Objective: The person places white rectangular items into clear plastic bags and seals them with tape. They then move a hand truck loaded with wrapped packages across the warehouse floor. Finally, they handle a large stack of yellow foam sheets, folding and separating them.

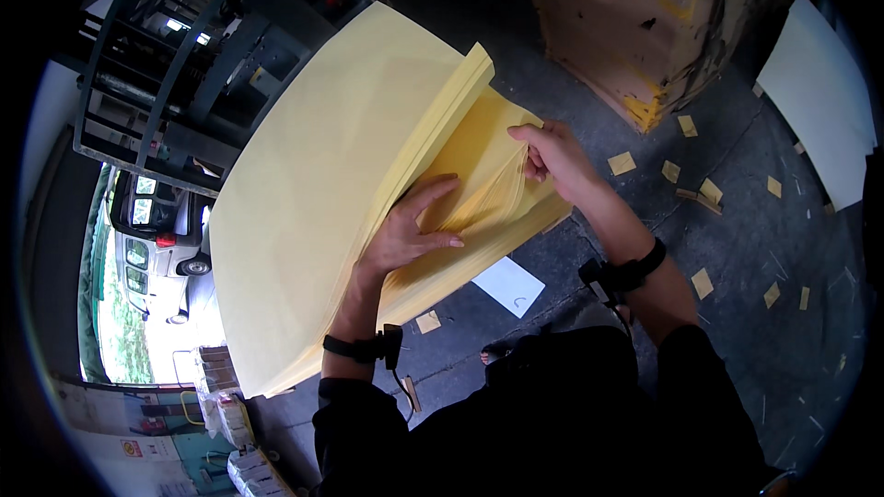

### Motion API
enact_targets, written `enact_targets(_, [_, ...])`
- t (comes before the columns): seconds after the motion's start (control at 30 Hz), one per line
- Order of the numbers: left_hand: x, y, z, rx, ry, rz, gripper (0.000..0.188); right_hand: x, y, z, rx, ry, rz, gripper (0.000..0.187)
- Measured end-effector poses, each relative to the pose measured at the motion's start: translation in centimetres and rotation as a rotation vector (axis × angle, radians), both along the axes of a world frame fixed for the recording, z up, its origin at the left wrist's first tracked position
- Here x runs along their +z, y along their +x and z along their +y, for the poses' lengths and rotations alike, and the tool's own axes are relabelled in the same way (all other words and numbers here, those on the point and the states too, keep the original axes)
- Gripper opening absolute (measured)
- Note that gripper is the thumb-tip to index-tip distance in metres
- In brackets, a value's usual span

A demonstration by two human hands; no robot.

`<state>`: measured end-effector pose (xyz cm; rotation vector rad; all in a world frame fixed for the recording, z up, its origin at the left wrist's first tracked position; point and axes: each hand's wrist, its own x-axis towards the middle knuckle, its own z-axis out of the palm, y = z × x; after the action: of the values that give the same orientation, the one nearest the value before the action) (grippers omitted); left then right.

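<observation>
Yellow sheets [318, 156], edge pinched by right fingers [530, 134], parted around spread left fingers [431, 192]

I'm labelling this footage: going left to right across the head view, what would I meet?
White vehicle, left hand against the yellow sheets, right hand pinching some by their edge, large white panel.

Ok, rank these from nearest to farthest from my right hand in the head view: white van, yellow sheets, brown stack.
From your right hand:
1. Yellow sheets: touching it, edges between its fingers.
2. Brown stack: beyond it, toward the upper right.
3. White van: far left, outside the opening.
</observation>
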<state>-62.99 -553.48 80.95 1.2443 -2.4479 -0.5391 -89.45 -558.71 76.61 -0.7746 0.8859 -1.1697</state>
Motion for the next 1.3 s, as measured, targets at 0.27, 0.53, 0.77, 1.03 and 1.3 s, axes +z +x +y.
enact_targets(0.27, [0.1,0.0,-0.1,0.006,0.078,0.03,0.077,-0.7,-0.3,-0.2,0.034,-0.028,0.014,0.027])
enact_targets(0.53, [-0.5,0.6,-0.5,0.013,0.129,0.057,0.079,-0.9,-0.8,-0.1,0.061,-0.09,0.112,0.034])
enact_targets(0.77, [-0.1,-0.1,-0.1,0.052,0.259,0.302,0.074,-1.1,-1.0,0.4,-0.076,-0.231,0.571,0.045])
enact_targets(1.03, [-0.1,0.5,-0.2,0.059,0.012,-0.095,0.03,-0.6,-0.2,0.3,-0.074,-0.292,0.528,0.038])
enact_targets(1.3, [0.6,-0.8,0.6,0.048,-0.065,-0.018,0.059,-0.8,-0.9,-0.8,0.077,-0.035,-0.093,0.034])
